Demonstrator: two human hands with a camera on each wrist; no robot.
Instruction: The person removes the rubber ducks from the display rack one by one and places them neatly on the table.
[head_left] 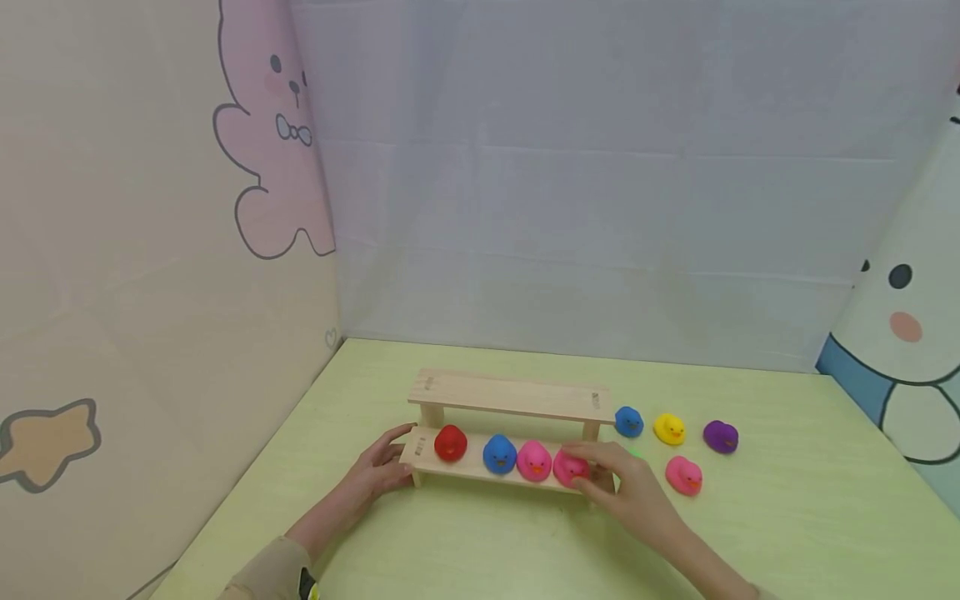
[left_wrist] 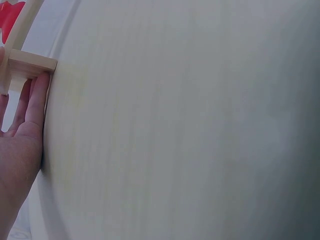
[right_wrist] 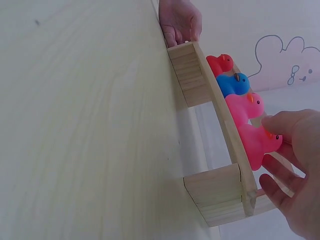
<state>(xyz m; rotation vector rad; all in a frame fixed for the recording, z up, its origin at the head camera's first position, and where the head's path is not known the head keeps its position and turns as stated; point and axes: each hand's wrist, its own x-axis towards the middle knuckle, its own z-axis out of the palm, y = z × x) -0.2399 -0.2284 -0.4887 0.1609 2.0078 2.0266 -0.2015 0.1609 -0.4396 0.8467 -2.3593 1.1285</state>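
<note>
Pink duck (head_left: 567,469), one: at the right end of the lower board, pinched between thumb and fingers of my right grip (head_left: 626,482), a hold from above that probably keeps it upright on so narrow a ledge.
Second pink duck (head_left: 534,461), one: just beside it.
Blue duck (head_left: 499,455), one: next along.
Red duck (head_left: 451,443), one: leftmost, a gap separating it from the blue.
Wooden shelf (head_left: 510,392), two-tiered: its left end held in my left grip (head_left: 377,467), thumb to the front, likely as a brace against sliding.
Loose ducks, right of the shelf: blue, yellow (head_left: 670,430), purple (head_left: 721,437), pink; something green, mostly hidden behind my right grip.
Table (head_left: 480,550), pale yellow-green: beneath everything.
Backdrop (head_left: 570,208), plain: behind.
</note>
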